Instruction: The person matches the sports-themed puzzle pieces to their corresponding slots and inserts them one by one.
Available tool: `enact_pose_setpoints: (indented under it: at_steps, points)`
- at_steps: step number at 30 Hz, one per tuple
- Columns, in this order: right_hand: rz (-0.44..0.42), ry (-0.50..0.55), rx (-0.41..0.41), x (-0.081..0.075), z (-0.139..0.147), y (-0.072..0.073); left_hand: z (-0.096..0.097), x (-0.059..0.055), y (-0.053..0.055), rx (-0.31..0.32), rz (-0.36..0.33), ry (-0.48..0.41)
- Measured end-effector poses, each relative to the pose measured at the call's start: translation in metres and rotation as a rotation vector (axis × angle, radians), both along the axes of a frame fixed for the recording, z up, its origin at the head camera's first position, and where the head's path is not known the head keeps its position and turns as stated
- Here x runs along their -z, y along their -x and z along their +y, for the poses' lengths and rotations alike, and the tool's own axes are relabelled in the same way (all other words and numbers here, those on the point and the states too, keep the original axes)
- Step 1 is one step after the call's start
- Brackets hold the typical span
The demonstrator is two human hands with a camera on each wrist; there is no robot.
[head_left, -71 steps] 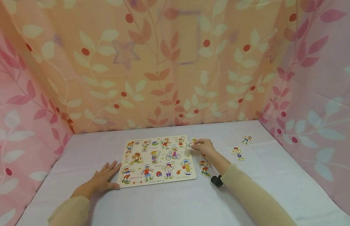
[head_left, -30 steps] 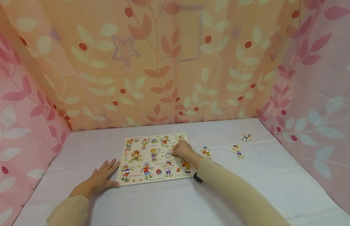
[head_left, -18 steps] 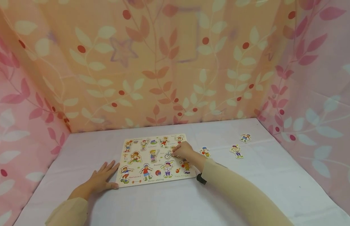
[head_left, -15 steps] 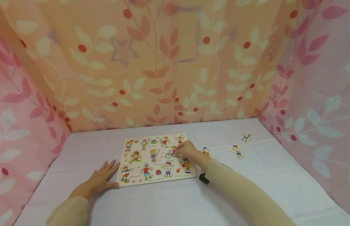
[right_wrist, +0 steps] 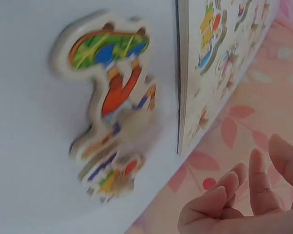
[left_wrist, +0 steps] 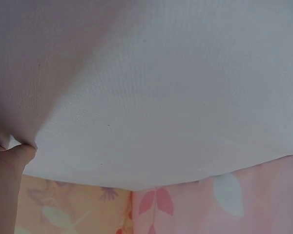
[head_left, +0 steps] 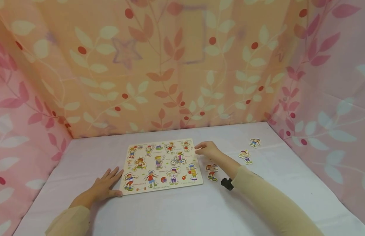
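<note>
A wooden puzzle board (head_left: 167, 190) with sports figures lies on the table. The cyclist piece (head_left: 178, 158) sits on its matching picture at the right of the middle row. My left hand (head_left: 104, 185) lies with fingers spread at the board's left edge, thumb by the near corner. Just off the right edge, my right hand (head_left: 210, 150) hovers with nothing in it; its fingers (right_wrist: 260, 190) are loosely bent and apart in the right wrist view. Below that hand lies the skateboarder piece (head_left: 211, 172), next to a figure piece with a red bat (right_wrist: 115, 178), mostly hidden by my arm in the head view.
Farther right lie a baseball player piece (head_left: 245, 156) and a roller-skater piece (head_left: 254, 142). A black device (head_left: 227, 184) is at my right wrist. Flowered curtains (head_left: 158, 82) stand behind and on both sides of the white-covered table (head_left: 158, 216).
My right hand carried the cyclist piece from the board's right side onto its picture, let it go, and moved back right off the board. The left hand has stayed at the left edge.
</note>
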State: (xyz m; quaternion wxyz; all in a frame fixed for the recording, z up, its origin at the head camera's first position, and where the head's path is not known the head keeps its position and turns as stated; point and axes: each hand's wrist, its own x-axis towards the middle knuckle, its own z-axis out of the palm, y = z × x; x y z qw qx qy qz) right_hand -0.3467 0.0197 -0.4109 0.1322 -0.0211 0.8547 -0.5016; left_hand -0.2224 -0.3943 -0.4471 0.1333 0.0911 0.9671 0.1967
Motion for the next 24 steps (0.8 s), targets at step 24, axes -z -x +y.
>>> enact_pose_setpoints:
  at_steps: [24]
  points:
    - [-0.038,0.052,-0.099,0.020,0.060,-0.023,0.000,-0.001,0.000,-0.005,-0.017,-0.005]
